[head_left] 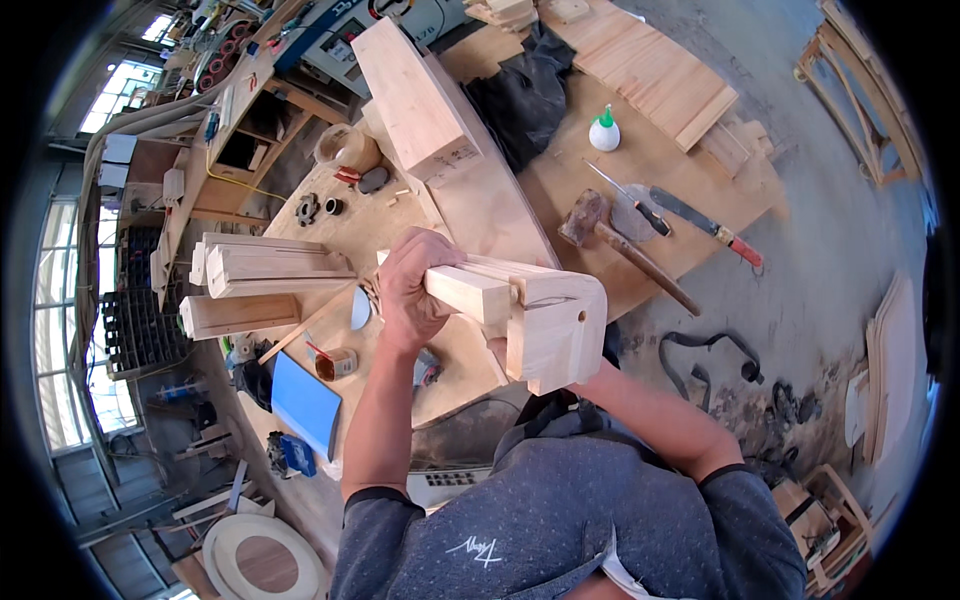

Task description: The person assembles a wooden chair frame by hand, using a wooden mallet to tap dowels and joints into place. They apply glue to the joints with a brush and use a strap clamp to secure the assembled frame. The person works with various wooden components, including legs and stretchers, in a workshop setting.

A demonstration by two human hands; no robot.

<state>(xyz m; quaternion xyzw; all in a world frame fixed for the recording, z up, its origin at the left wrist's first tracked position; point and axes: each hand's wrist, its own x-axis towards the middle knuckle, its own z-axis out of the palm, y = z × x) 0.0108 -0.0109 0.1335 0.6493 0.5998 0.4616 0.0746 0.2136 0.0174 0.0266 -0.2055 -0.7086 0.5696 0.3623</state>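
In front of my chest I hold a pale wooden joinery piece (553, 335), with long rails running away from a thick rounded end that has a small hole. My left hand (412, 285) is closed around the rails, knuckles up, near a square-ended bar (475, 294). From the right, my other forearm reaches behind the thick end. Only a bit of my right hand (497, 349) shows under the wood, gripping it from below; most of its fingers are hidden.
On the bench lie a wooden mallet (590, 218), a screwdriver (640, 205), a red-handled tool (705, 225) and a white bottle with green nozzle (604, 131). Left are stacked wooden parts (275, 272), a jar (337, 363) and a blue panel (303, 405). A large timber block (415, 105) stands ahead.
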